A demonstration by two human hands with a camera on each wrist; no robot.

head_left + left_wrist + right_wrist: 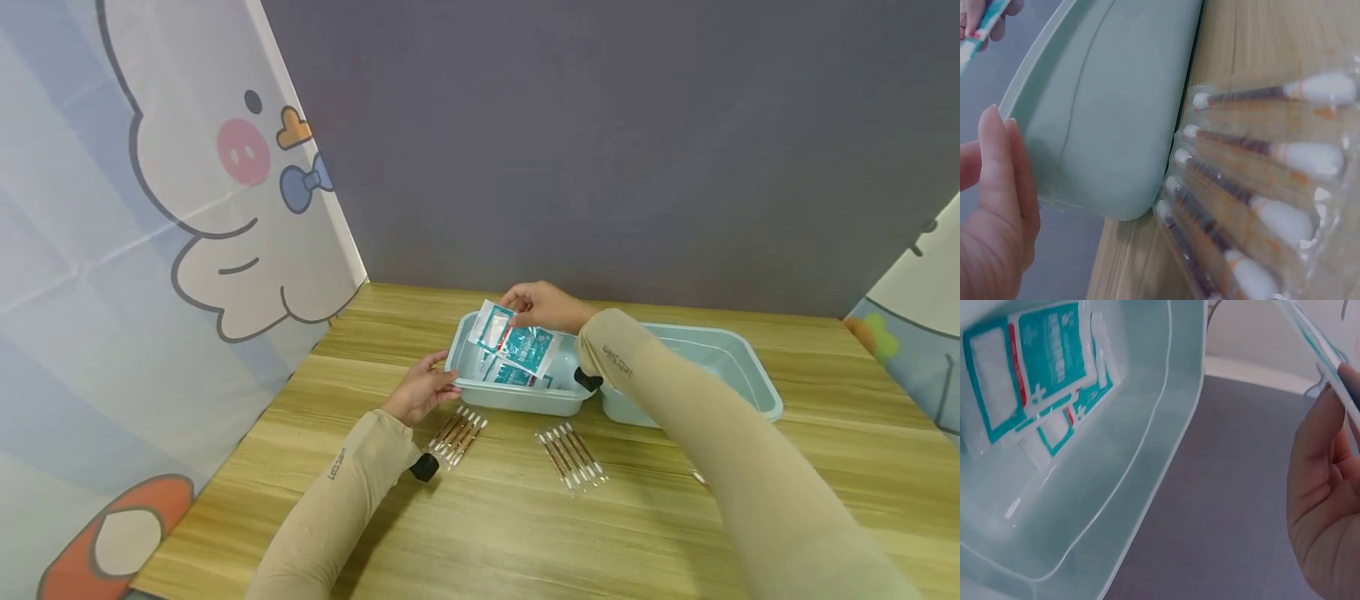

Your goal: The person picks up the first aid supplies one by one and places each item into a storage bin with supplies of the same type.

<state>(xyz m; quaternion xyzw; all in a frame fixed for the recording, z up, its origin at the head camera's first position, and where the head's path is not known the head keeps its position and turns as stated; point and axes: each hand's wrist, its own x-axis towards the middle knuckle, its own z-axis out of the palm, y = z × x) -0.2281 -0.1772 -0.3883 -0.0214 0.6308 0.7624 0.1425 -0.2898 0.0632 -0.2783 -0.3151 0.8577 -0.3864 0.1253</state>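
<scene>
My right hand (551, 307) pinches a flat teal-and-white packet (528, 347) with a pale window and a red stripe, raised at the rim of the left light-blue plastic bin (525, 402). In the right wrist view this packet (1319, 344) appears nearly edge-on between thumb and fingers. Several matching packets (1054, 350) lie overlapping inside the bin. At the bin's left end, my left hand (422, 388) holds the rim between thumb and fingers. Close below that hand, a clear sleeve of brown-stemmed cotton swabs (459, 435) lies on the table, large in the left wrist view.
A second light-blue bin (761, 387) stands to the right, partly covered by my right arm. Another sleeve of cotton swabs (572, 456) lies in front of the bins. A small white-tipped item (699, 477) peeks out beside the right sleeve. A grey wall (600, 150) rises behind the wooden table (480, 533).
</scene>
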